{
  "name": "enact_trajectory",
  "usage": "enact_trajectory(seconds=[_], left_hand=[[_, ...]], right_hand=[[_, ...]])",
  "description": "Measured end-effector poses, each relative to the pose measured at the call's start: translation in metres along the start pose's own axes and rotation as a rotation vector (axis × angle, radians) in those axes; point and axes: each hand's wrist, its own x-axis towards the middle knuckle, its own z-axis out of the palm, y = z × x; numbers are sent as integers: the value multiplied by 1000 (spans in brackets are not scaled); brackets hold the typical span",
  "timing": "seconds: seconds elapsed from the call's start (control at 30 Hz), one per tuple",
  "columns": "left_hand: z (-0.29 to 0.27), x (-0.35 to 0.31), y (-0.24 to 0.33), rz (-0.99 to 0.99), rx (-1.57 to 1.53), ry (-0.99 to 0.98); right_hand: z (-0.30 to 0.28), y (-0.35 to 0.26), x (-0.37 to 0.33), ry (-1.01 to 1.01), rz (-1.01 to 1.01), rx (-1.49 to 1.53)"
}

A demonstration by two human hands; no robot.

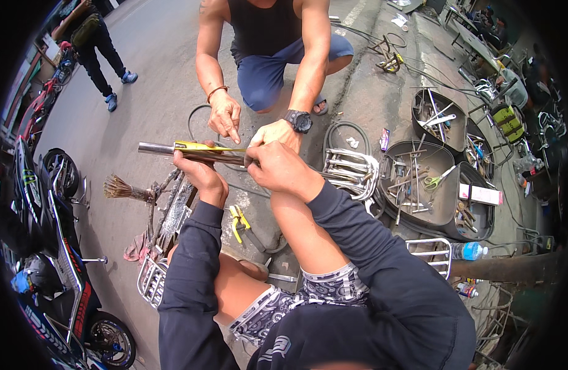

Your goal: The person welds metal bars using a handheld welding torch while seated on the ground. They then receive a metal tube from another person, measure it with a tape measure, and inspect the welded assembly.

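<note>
My left hand (202, 176) is wrapped from below round a shiny metal tube (155, 148), which lies crosswise in front of me. Along the tube's top runs a yellow tape measure (200, 147). My right hand (281, 168) is closed round the tube's right end, and its fingers hide that end. A person crouches opposite: one hand (225, 117) points a finger down at the tape, and the other hand (274, 134), below a black watch, reaches to the right end beside my right hand. Whether that hand grips the tape cannot be made out.
A yellow-and-black welding clamp (239, 225) lies on the ground below the tube. Metal racks (352, 172) and tool-filled black trays (413, 154) stand to the right. A wire brush (126, 188) sits left, near parked motorcycles (68, 265). Cables cross the pavement.
</note>
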Motion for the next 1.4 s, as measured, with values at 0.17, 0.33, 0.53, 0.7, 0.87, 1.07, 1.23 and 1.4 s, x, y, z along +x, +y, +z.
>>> enact_trajectory(seconds=[0.17, 0.33, 0.53, 0.7, 0.87, 1.07, 1.23, 1.4], left_hand=[[-4, 2, -3, 28, -32, -20], [-6, 0, -1, 30, -22, -41], [-2, -4, 1, 28, -41, 3], [-1, -3, 1, 21, -42, -1], [-7, 1, -3, 6, -53, -6], [-12, 5, -5, 16, -49, -56], [-5, -5, 2, 15, -79, -60], [-2, -5, 5, 1, -81, -87]], right_hand=[[1, 1, -4, -147, 6, -86], [-2, 2, -5, -164, -7, -66], [1, 7, -5, -148, -28, -7], [0, 11, -4, -96, -53, 27], [0, 14, -5, -186, -51, 14], [0, 14, -4, 12, -97, 80], [-12, 9, 1, -15, -29, 88], [-20, 11, 1, -103, 30, 70]])
